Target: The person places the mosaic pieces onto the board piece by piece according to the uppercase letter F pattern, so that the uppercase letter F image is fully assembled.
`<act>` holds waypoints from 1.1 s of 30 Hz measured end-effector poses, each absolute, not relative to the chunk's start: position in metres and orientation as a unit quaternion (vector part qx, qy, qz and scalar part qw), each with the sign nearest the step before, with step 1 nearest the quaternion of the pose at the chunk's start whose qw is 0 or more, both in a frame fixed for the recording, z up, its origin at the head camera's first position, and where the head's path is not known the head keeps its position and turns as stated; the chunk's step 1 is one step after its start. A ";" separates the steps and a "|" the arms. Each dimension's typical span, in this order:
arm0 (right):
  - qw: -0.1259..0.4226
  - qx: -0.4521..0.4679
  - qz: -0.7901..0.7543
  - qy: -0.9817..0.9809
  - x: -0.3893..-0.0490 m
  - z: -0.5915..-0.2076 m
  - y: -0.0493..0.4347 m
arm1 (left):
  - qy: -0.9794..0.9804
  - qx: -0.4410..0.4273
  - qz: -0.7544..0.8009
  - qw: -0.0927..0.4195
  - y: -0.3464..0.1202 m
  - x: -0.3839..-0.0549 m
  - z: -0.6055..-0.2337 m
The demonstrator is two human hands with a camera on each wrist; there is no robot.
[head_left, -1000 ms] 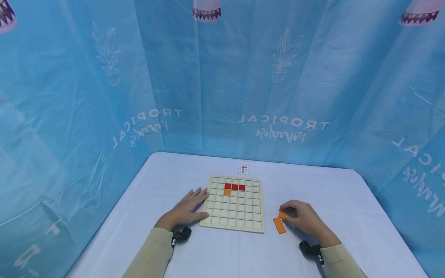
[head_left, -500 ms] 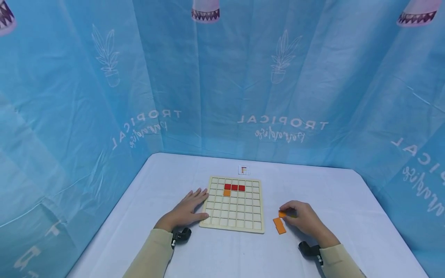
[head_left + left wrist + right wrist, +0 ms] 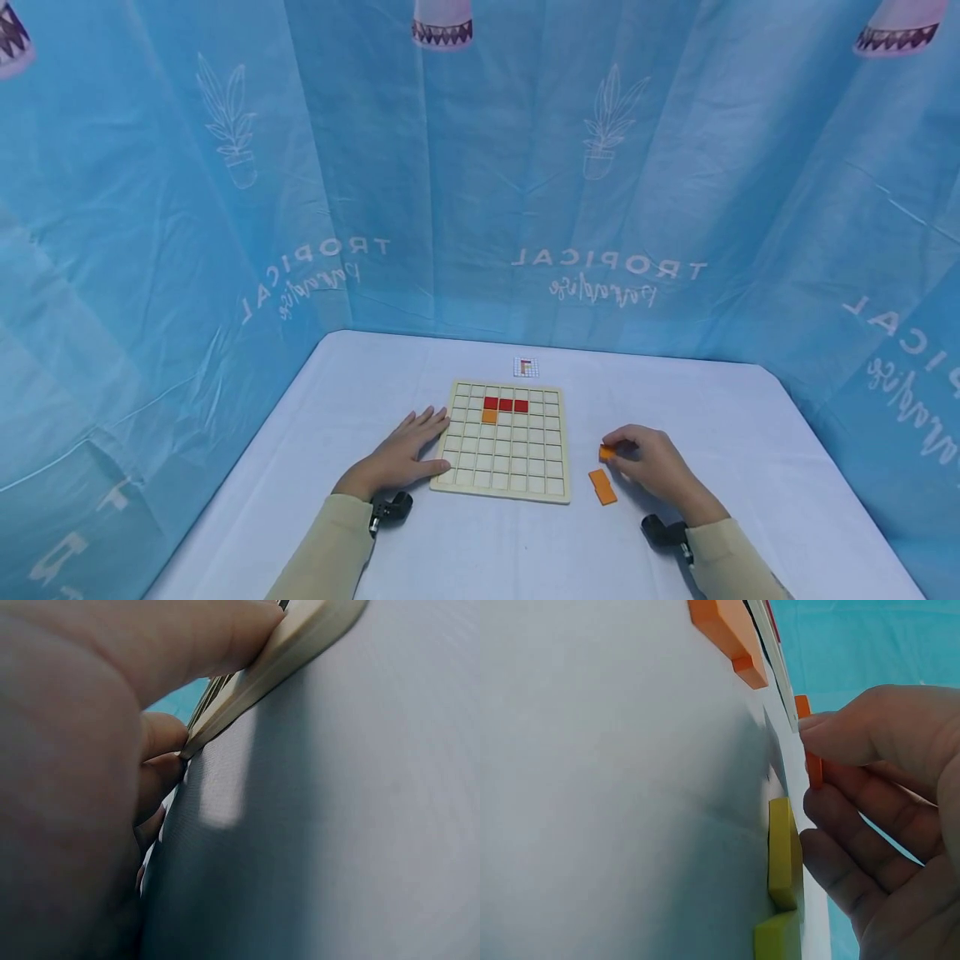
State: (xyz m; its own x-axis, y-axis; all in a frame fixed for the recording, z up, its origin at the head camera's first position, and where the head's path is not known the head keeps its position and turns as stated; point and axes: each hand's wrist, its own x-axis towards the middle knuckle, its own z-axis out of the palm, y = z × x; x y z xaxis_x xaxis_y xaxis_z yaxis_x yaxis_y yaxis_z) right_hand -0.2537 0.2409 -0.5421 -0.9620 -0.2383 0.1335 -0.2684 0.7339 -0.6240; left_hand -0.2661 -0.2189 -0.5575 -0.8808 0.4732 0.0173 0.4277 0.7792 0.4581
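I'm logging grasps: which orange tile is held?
The orange tile pinched by the right hand; two others lie on the table, and another sits on the board.

The held orange tile [image 3: 814,770] is partly hidden; the card [image 3: 527,367] is too small to read.

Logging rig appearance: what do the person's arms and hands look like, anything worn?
Left hand and right hand: bare, no gloves. Left sleeve and right sleeve: plain pale khaki, long, reaching near the wrists. Left wrist unit and right wrist unit: black, rounded at one end. Can't tell whether cables run from them.
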 end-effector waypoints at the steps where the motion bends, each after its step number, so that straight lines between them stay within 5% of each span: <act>1: 0.024 0.138 0.338 -0.931 -0.255 -0.542 0.240 | 0.941 0.241 0.233 0.048 -0.219 -0.266 -0.558; 33: -0.028 0.188 0.327 -0.926 -0.311 -0.528 0.194 | 0.942 0.235 0.233 0.050 -0.218 -0.265 -0.556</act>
